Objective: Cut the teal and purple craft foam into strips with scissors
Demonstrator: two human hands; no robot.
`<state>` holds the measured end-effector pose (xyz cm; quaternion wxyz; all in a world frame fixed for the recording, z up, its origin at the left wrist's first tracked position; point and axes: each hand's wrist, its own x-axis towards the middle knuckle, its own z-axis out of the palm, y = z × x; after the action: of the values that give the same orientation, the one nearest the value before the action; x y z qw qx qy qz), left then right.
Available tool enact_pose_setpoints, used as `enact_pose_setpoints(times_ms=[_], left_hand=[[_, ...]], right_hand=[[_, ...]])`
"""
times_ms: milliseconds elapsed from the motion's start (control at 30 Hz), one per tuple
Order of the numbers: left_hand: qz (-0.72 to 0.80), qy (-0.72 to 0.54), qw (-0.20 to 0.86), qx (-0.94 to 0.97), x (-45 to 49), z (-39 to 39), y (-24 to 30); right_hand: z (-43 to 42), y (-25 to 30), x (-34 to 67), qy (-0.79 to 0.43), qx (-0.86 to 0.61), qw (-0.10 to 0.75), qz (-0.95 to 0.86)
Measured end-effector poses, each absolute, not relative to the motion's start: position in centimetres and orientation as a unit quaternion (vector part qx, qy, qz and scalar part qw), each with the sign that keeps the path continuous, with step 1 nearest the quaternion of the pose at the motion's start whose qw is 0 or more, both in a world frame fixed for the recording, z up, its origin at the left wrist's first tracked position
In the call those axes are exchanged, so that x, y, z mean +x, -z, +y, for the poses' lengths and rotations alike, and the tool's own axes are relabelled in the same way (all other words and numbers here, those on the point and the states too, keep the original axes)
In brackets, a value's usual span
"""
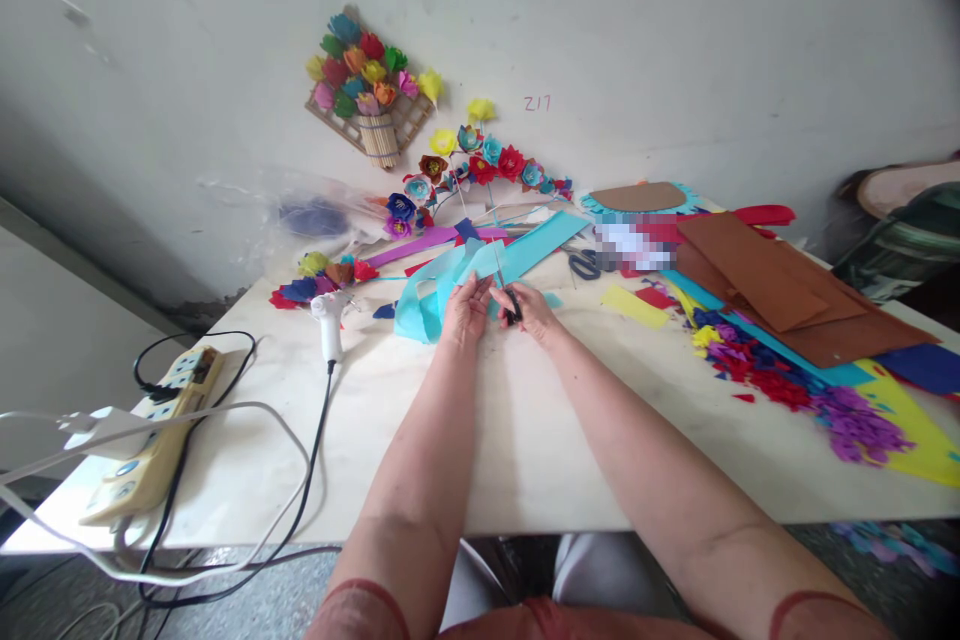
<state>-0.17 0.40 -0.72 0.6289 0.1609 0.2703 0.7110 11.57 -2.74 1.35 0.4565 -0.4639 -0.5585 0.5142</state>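
My left hand [468, 308] is closed at the near end of a long strip of turquoise crepe paper [421, 305], which loops out to the left and lies on the table. In my right hand [529, 313] is a pair of scissors [502, 270], its black handles in my fingers. The blades point away from me, up against the turquoise paper beside my left hand. Whether the blades are apart is too small to tell. A wider folded turquoise strip [546, 245] lies just beyond both hands.
A white hot glue gun [328, 325] stands at left, its cord running toward a power strip [161, 430]. Paper flowers [480, 165] fill the back. A second pair of scissors [585, 265], brown sheets [795, 290] and purple petals [859, 423] lie at right.
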Motion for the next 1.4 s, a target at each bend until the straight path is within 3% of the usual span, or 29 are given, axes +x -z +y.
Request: enact_pose_setpoints(times_ms=[533, 1400], left_hand=[[0.280, -0.708, 0.628, 0.160, 0.1, 0.2, 0.6], [0.258, -0.710, 0.633, 0.169, -0.1, 0.6, 1.2]], right_hand=[[-2.9, -1.4, 11.2, -0.455, -0.487, 0.428, -0.611], [-2.2, -0.1, 10.7, -0.482, -0.467, 0.459, -0.583]])
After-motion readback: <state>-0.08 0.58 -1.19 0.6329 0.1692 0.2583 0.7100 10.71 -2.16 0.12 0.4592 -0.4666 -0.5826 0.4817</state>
